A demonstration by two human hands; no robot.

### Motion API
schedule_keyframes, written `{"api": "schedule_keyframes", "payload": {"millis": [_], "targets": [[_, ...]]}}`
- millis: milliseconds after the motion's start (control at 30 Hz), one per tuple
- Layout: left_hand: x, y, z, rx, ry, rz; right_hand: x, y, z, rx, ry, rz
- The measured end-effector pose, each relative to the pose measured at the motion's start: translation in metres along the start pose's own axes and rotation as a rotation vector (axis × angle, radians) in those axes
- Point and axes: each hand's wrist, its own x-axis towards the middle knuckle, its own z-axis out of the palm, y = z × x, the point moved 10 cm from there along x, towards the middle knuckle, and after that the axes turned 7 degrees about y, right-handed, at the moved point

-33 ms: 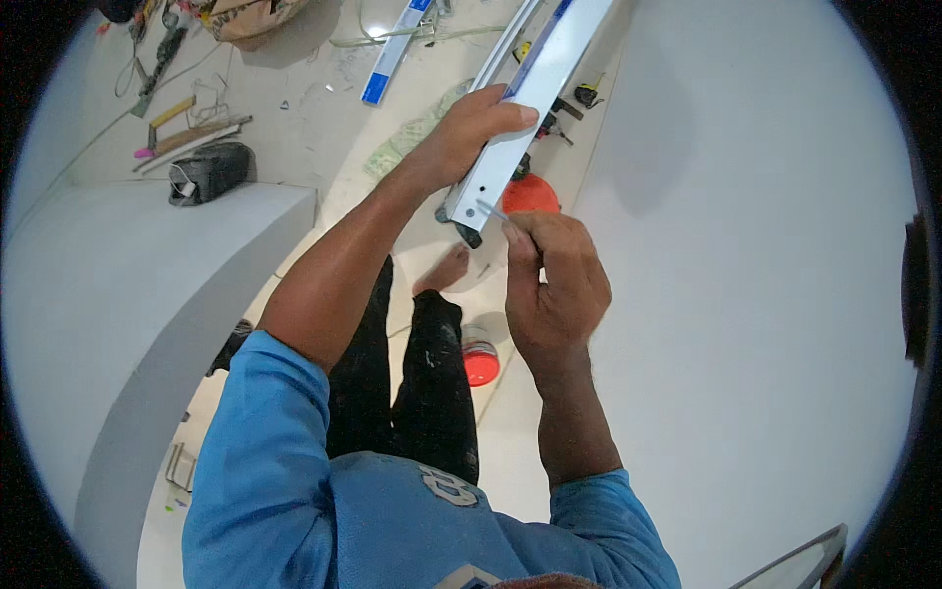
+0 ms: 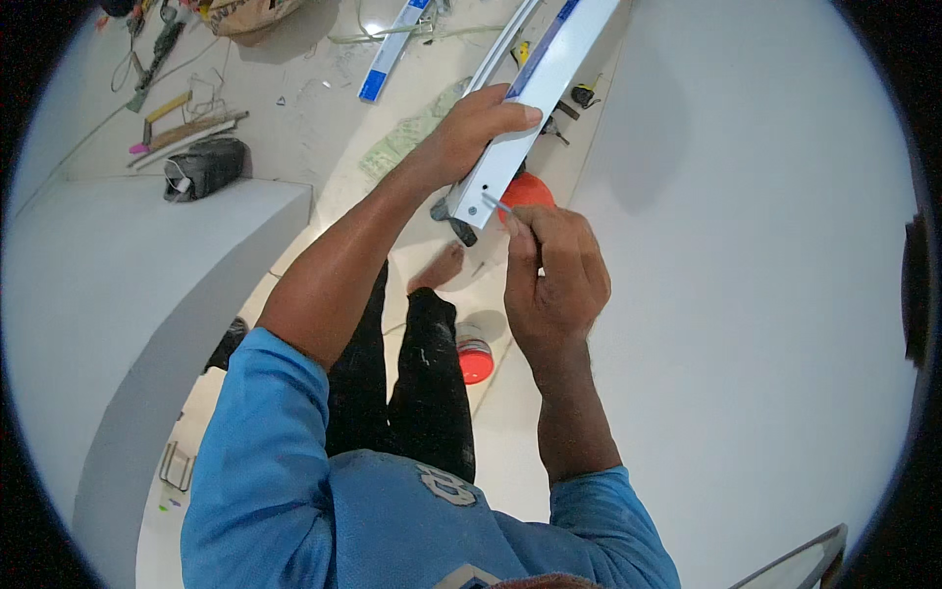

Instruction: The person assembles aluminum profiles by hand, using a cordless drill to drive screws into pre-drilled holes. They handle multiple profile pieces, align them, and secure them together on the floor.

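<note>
A long white bar (image 2: 561, 74) runs from the top of the view down to a square-cut end between the two hands. The left hand (image 2: 483, 135) is closed around its left edge, thumb flat across the broad face and the other fingers partly hidden behind. The right hand (image 2: 557, 265) sits just below and right of that end, thumb and forefinger pinched on a thin grey rod (image 2: 498, 203) whose tip is at the bar's face, close to a small dark hole; whether it touches cannot be told. A round grey spot, perhaps a screw head, sits nearer the end.

The bar is smooth, straight and slightly glossy, with a blue strip along part of one side. On the floor beyond lie a crumpled, thin, pale green sheet (image 2: 412, 139), a shorter blue-and-white strip (image 2: 392, 54) and a black-and-yellow tape measure (image 2: 585, 95). A round red thing (image 2: 530, 194) shows partly behind the bar's end, and a jar with a red lid (image 2: 476, 367) stands near the leg.

Compared with the earlier frame, both grips are unchanged; the rod's tip has shifted slightly up toward the dark hole.
</note>
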Motion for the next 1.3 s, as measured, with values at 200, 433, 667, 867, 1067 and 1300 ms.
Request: {"api": "schedule_keyframes", "payload": {"millis": [200, 433, 667, 867, 1067, 1300], "targets": [[0.000, 0.001, 0.000, -0.014, 0.009, -0.017, 0.017, -0.010, 0.014, -0.222, -0.124, -0.051], [0.001, 0.000, -0.005, 0.083, 0.017, 0.004, 0.025, -0.021, 0.032, -0.299, -0.216, -0.106], [0.001, -0.001, -0.004, 0.005, -0.009, 0.016, 0.030, -0.025, 0.062, -0.377, -0.341, -0.178], [0.000, 0.003, -0.007, 0.015, -0.010, 0.024, 0.030, -0.019, 0.048, -0.309, -0.377, -0.038], [-0.003, 0.002, -0.008, 0.029, 0.012, 0.008, 0.038, -0.027, 0.051, -0.232, -0.302, -0.024], [-0.001, 0.000, -0.009, 0.032, 0.006, -0.002, 0.030, -0.024, 0.046, -0.259, -0.280, -0.119]]}}
